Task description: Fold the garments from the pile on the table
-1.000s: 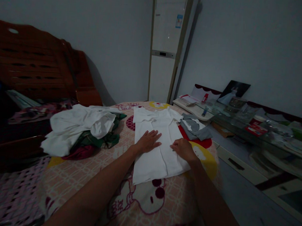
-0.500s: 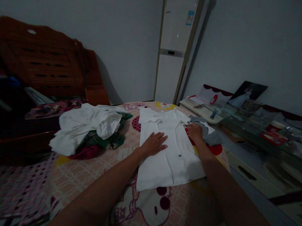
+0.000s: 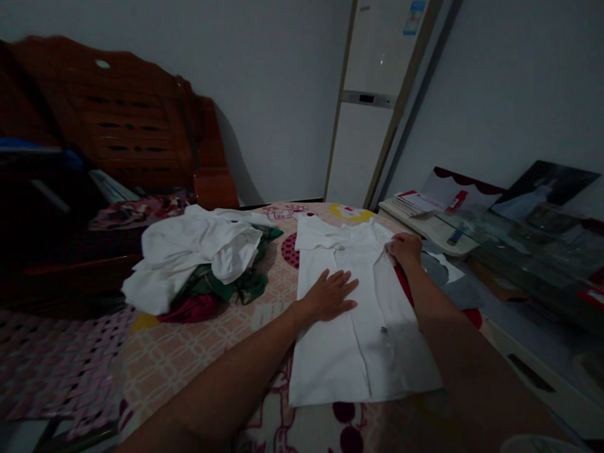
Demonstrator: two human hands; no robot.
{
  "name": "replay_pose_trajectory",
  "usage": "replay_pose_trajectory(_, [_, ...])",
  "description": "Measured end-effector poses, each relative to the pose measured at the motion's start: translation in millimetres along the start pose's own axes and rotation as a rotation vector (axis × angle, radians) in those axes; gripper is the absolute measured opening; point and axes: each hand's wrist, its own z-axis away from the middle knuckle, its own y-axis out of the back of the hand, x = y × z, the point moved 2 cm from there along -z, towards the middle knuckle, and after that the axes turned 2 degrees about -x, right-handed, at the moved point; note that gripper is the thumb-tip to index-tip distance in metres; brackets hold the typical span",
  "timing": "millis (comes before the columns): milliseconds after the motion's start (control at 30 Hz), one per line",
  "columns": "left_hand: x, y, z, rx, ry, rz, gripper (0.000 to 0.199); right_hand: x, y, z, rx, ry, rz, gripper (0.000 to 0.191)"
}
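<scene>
A white short-sleeved shirt (image 3: 326, 361) lies spread out on a round table with a patterned pink cloth (image 3: 186, 368). My left hand (image 3: 329, 296) rests flat on the middle of the shirt, fingers spread. At the shirt's right sleeve, my right hand (image 3: 406, 250) has its fingers pinched on the white fabric. Long creases run down the shirt's right half, and a small dark mark shows near its lower right. Beside my right forearm lies a grey garment (image 3: 444, 279), partly hidden behind it.
A heap of clothes, with a white garment (image 3: 191, 248) over green and dark red ones, sits at the table's left. A wooden chair (image 3: 121, 125) stands behind it. To the right is a glass-topped cabinet (image 3: 506, 249) with papers. A tall white air conditioner (image 3: 360, 149) stands in the corner.
The view has turned a little to the left, so things sit farther right. My right hand has moved slightly up along the sleeve. My left hand stays flat on the shirt.
</scene>
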Motion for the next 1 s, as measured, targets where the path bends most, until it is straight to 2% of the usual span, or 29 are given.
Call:
replay_pose_trajectory(100, [1, 0.3, 0, 0.001, 0.002, 0.004, 0.064, -16, 4, -8, 0.020, 0.111, 0.041, 0.034])
replay_pose_trajectory(167, [2, -0.2, 0, 0.010, -0.001, 0.006, 0.064, -26, 1, -11, -0.034, 0.175, 0.026, 0.039])
replay_pose_trajectory(467, [3, -3.5, 0, 0.043, 0.002, 0.008, 0.064, -55, -36, -11, -0.285, 0.381, 0.129, 0.041])
replay_pose_trajectory(700, [3, -3.5, 0, 0.027, -0.012, 0.034, 0.065, -62, -57, -1, -0.376, 0.443, 0.084, 0.050])
replay_pose_trajectory(833, [3, -3.9, 0, 0.024, -0.015, 0.031, 0.065, -62, -49, -1, -0.393, 0.427, 0.033, 0.055])
replay_pose_trajectory(1000, [3, -1.7, 0, 0.016, -0.006, 0.001, 0.063, -59, -15, -1, -0.240, 0.320, -0.009, 0.042])
